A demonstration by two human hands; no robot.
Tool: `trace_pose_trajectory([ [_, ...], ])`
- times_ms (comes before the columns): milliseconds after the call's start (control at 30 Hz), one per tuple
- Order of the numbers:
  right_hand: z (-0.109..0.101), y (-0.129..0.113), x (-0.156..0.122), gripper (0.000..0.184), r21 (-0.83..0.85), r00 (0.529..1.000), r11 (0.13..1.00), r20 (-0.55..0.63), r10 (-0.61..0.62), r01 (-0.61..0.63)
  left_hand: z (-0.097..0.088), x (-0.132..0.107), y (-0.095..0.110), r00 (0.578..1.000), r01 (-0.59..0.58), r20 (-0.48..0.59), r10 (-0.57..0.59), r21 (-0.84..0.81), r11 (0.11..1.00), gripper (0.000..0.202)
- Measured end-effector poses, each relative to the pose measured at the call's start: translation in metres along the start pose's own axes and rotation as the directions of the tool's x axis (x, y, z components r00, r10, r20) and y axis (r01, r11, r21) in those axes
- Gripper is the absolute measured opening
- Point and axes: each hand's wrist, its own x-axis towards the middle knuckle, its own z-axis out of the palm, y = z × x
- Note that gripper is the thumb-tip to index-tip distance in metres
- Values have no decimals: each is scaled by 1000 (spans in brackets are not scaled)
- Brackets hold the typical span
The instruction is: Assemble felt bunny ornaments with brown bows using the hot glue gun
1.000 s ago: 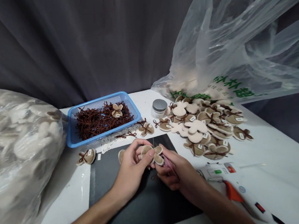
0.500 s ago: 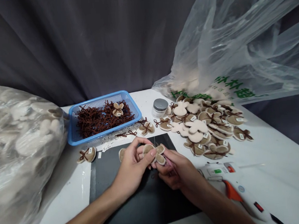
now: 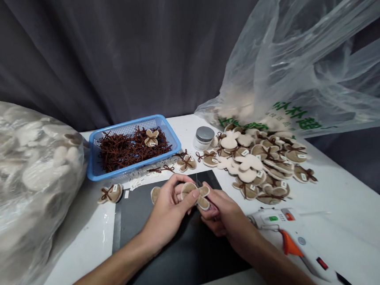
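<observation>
My left hand [image 3: 167, 211] is closed on a brown, white-edged, bunny-shaped fabric patch [image 3: 203, 202], thumb pressed on its front. My right hand [image 3: 227, 212] is closed at the patch's right side, its fingers against the ear-like lobes. A bit of something pink shows between the right fingers; most of it is hidden, so its kind is unclear. A thin upright line rises just above the patch. Both hands are over a black mat [image 3: 147, 261]. Another brown patch [image 3: 155, 194] lies on the mat, partly behind my left hand.
A blue basket [image 3: 134, 166] holds brown cord bows. Behind the mat are a grey-lidded jar [image 3: 204, 137] and loose bows. Finished-looking bunny patches [image 3: 266, 158] are piled at right, near a glue gun [image 3: 294, 235]. Plastic bags stand left [image 3: 30, 187] and right [image 3: 269, 64].
The view has shifted slightly. Both hands stay on the patch in nearly the same pose, and less of the pink thing shows at my right hand.
</observation>
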Motion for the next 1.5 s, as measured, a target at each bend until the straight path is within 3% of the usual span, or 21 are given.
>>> trace_pose_trajectory([
  [100,2,-3,-1,80,-40,998,999,-51,-33,31,-1,0,-2,1000,2,8,-2,-4,1000,53],
  [367,0,-4,1,73,-61,997,996,-45,-70,67,-2,2,-3,1000,20,-6,-20,-30,999,57],
  [800,3,-2,-2,69,-29,993,998,-105,-50,48,-3,2,-3,1000,18,4,-17,-48,999,58],
  [1300,4,3,5,70,-82,992,995,-110,-66,57,-5,4,-8,1000,-24,-1,24,-75,997,51],
  [1500,3,5,7,68,-86,994,993,-76,-82,76,-6,4,-9,1000,-4,-9,3,-93,996,59],
])
